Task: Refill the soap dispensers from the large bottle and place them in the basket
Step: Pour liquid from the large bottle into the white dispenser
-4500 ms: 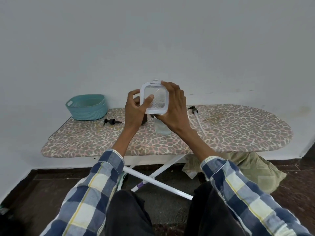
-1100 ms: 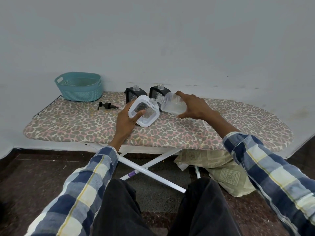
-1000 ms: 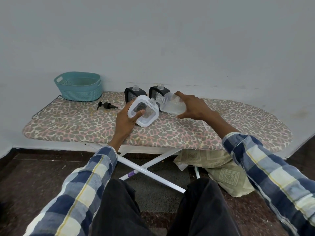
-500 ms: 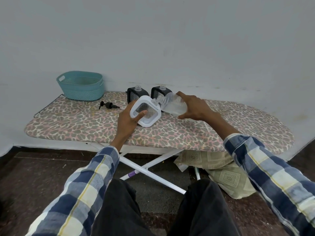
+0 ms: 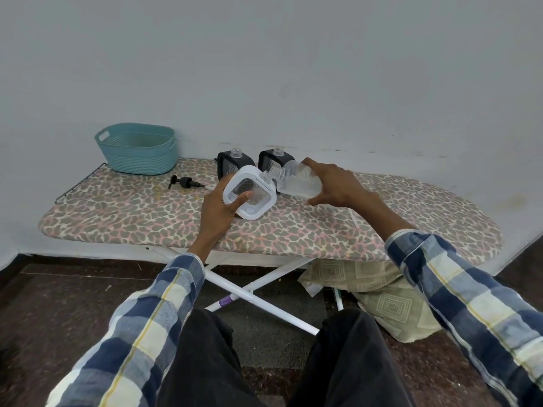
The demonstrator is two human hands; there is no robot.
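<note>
- Nearest: dark trousers (image 5: 264, 362) and plaid sleeves (image 5: 152, 321), person facing an ironing board (image 5: 132, 212) with a leopard-print cover.
- Under the board: white crossed legs (image 5: 258, 301); patterned cloth (image 5: 379, 298) on the floor to the right.
- Left hand (image 5: 219, 211): wrapped round the left side of the white dispenser (image 5: 249, 193), thumb across its clear front panel, fingers behind. Clamped on it.
- White dispenser is tilted right, lower corner near or on the board cover (cannot tell which), open neck pointing up-right, directly right of the left palm.
- Right hand (image 5: 335, 186): gripping the bottle (image 5: 296, 182) from above and right, fingers over its top, thumb under its base end. Clamped on it.
- Bottle lies close to horizontal, mouth pointing left, meeting the white dispenser's neck. Clear liquid sits along its lower side. Flow not discernible.
- Both hands close together mid-board; the two containers touch at the necks between them.
- Behind them: two black dispensers (image 5: 232, 165) (image 5: 274, 161) standing upright side by side, pumps off, necks open. The right one is partly hidden by the bottle.
- Left of those: one black pump (image 5: 185, 182) lying on the cover, apart from everything.
- Far left end of the board: teal basket (image 5: 136, 149), against the wall (image 5: 264, 69).
</note>
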